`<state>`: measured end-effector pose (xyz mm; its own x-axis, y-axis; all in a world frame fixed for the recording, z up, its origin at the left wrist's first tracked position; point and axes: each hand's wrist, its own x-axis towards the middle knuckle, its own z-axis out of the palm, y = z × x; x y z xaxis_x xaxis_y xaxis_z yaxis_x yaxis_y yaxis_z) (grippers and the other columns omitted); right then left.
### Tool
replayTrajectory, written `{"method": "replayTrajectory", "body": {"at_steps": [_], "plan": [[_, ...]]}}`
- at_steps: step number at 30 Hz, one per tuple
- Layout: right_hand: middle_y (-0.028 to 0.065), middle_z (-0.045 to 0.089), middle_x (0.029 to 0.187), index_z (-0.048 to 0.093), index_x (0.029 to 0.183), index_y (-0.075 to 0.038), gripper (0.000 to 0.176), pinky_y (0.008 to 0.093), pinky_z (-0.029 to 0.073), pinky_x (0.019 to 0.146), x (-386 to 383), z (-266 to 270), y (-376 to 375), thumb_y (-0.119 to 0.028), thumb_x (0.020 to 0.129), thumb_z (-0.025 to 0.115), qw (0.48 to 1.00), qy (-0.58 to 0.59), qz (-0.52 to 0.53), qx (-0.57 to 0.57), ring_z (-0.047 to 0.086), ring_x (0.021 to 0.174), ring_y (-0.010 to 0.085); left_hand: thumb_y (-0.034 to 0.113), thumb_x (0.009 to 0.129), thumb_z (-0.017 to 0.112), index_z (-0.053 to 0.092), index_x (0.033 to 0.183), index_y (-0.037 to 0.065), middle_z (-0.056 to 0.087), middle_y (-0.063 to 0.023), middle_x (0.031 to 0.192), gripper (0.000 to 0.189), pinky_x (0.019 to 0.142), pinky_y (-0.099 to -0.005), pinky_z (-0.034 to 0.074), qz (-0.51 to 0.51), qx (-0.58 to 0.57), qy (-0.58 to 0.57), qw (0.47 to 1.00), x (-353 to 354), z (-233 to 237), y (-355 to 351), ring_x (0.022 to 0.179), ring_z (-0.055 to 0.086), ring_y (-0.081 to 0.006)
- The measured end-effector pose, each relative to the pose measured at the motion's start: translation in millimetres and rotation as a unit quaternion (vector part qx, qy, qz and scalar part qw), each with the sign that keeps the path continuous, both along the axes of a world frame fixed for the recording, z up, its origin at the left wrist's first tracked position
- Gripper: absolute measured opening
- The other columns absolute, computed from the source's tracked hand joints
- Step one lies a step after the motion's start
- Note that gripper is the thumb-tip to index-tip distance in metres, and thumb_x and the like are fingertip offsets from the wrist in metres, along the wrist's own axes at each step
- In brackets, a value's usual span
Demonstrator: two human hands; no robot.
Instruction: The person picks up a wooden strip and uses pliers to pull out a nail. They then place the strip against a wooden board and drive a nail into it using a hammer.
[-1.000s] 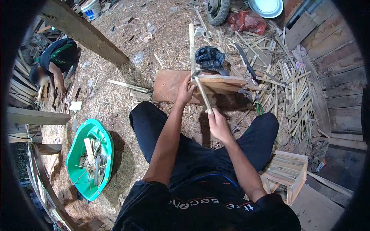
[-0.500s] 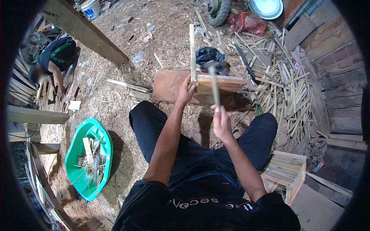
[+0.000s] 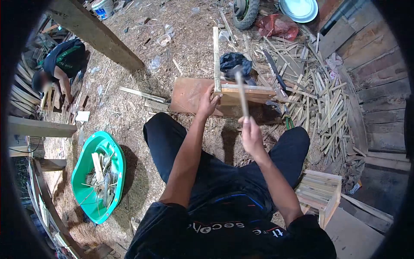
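Note:
My right hand [image 3: 251, 137] is wrapped round the handle of a hammer [image 3: 243, 100]. Its blurred head points away from me, over the wooden frame. My left hand [image 3: 209, 102] grips the left corner of that wooden frame [image 3: 250, 90], where a long pale wood strip [image 3: 216, 52] meets it. Under the frame lies a reddish-brown board [image 3: 185, 95] on the ground. Any nail at the corner is too small to make out. A black plastic bag [image 3: 235, 62] sits just behind the frame.
A green tub [image 3: 77, 185] with wood scraps stands at left. Loose wood strips [image 3: 332, 112] pile up at right, near a long dark blade-like tool [image 3: 274, 69] and green-handled pliers [image 3: 289, 122]. A slatted wooden crate [image 3: 319, 190] is by my right knee. Another person [image 3: 64, 64] crouches far left.
The hammer and my right hand have shifted very slightly. My left hand stays on the frame's corner, and the frame has not visibly moved.

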<state>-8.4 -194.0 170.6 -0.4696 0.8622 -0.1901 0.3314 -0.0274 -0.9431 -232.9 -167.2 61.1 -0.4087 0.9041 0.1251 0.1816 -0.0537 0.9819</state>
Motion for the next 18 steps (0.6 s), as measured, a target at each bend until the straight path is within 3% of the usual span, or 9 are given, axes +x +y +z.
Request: {"method": "replayTrajectory", "body": {"at_steps": [2, 4, 7, 10, 14, 15, 16, 18], "plan": [[0.0006, 0.046, 0.061, 0.058, 0.099, -0.005, 0.034, 0.0305, 0.039, 0.052, 12, -3, 10, -0.031, 0.102, 0.036, 0.985, -0.116, 0.087, -0.093, 0.046, 0.053, 0.0125, 0.008, 0.088, 0.063, 0.041, 0.136, 0.005, 0.060, -0.0135, 0.118, 0.053, 0.089, -0.0345, 0.047, -0.017, -0.016, -0.030, 0.999, -2, 5, 2, 0.109, 0.057, -0.0220], [-0.0012, 0.045, 0.060, 0.057, 0.101, -0.005, 0.037, 0.0305, 0.039, 0.052, 11, 4, 16, -0.034, 0.103, 0.034, 0.998, -0.039, 0.039, -0.029, 0.044, 0.053, 0.0117, 0.006, 0.090, 0.059, 0.035, 0.140, 0.004, 0.053, -0.0137, 0.127, 0.055, 0.100, -0.0370, 0.042, -0.040, -0.056, -0.064, 0.996, -4, 4, 3, 0.122, 0.050, -0.0256], [-0.0012, 0.044, 0.060, 0.059, 0.097, -0.005, 0.037, 0.0306, 0.040, 0.053, 7, 6, 6, -0.034, 0.102, 0.036, 0.996, 0.077, -0.055, 0.001, 0.044, 0.053, 0.0113, 0.008, 0.091, 0.060, 0.037, 0.139, 0.005, 0.053, -0.0138, 0.127, 0.054, 0.099, -0.0369, 0.042, -0.041, -0.028, -0.062, 0.997, -4, -5, 7, 0.122, 0.050, -0.0256], [-0.0022, 0.042, 0.059, 0.057, 0.096, -0.004, 0.037, 0.0273, 0.037, 0.051, 13, -8, 14, -0.034, 0.103, 0.036, 0.992, -0.053, 0.098, -0.059, 0.042, 0.053, 0.0082, 0.008, 0.088, 0.063, 0.042, 0.136, 0.006, 0.060, -0.0135, 0.118, 0.052, 0.079, -0.0314, 0.051, -0.016, -0.019, -0.018, 1.000, -4, -6, 6, 0.096, 0.060, -0.0175], [-0.0008, 0.046, 0.060, 0.060, 0.091, -0.005, 0.037, 0.0303, 0.039, 0.053, 6, 11, 10, -0.033, 0.102, 0.038, 0.996, 0.076, -0.019, -0.031, 0.046, 0.053, 0.0119, 0.007, 0.088, 0.062, 0.042, 0.134, 0.005, 0.060, -0.0143, 0.119, 0.050, 0.086, -0.0327, 0.049, -0.009, -0.033, -0.011, 0.999, -1, 0, 3, 0.108, 0.058, -0.0206], [-0.0005, 0.049, 0.061, 0.060, 0.090, -0.005, 0.036, 0.0301, 0.040, 0.054, 2, 20, 6, -0.032, 0.101, 0.039, 0.997, 0.064, -0.039, 0.015, 0.048, 0.055, 0.0119, 0.007, 0.088, 0.062, 0.042, 0.134, 0.004, 0.060, -0.0143, 0.118, 0.050, 0.088, -0.0329, 0.048, -0.005, -0.009, 0.014, 1.000, -3, -16, 6, 0.109, 0.057, -0.0210], [-0.0009, 0.048, 0.061, 0.060, 0.091, -0.004, 0.036, 0.0292, 0.039, 0.053, 5, 9, 6, -0.031, 0.101, 0.039, 1.000, 0.020, 0.003, -0.016, 0.048, 0.055, 0.0109, 0.006, 0.088, 0.062, 0.042, 0.134, 0.004, 0.060, -0.0144, 0.117, 0.050, 0.089, -0.0331, 0.047, -0.002, 0.018, 0.041, 0.999, -5, -19, 7, 0.111, 0.057, -0.0215], [-0.0016, 0.048, 0.060, 0.059, 0.093, -0.004, 0.036, 0.0274, 0.039, 0.053, 12, -8, 16, -0.031, 0.102, 0.038, 0.991, -0.068, 0.090, -0.066, 0.048, 0.055, 0.0088, 0.008, 0.090, 0.061, 0.040, 0.136, 0.004, 0.056, -0.0139, 0.124, 0.051, 0.096, -0.0364, 0.043, -0.036, 0.002, -0.019, 0.999, -8, -18, 7, 0.119, 0.051, -0.0243]]}}
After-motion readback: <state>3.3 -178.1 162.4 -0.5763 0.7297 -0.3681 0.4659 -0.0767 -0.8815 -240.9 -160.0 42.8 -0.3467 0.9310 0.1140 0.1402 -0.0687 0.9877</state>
